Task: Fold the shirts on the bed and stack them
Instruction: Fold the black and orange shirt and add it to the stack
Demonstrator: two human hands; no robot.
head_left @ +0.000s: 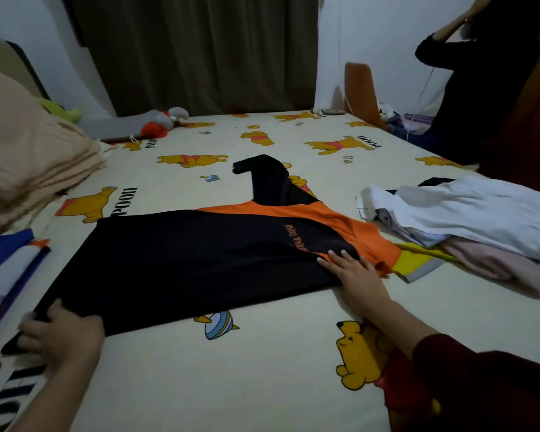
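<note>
Two hands are working one black-and-orange shirt [181, 257] lying flat mid-bed [262, 369]: left hand [60, 335] is gripping its bunched hem corner, right hand [353, 272] is pressing down near the collar with fingers spread. Unfolded clothes [468, 222] are lying to the right.

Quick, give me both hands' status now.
Left hand: fingers curled, gripping the hem of the black and orange shirt.
Right hand: open, fingers flat, pressing the shirt near its collar.
</note>
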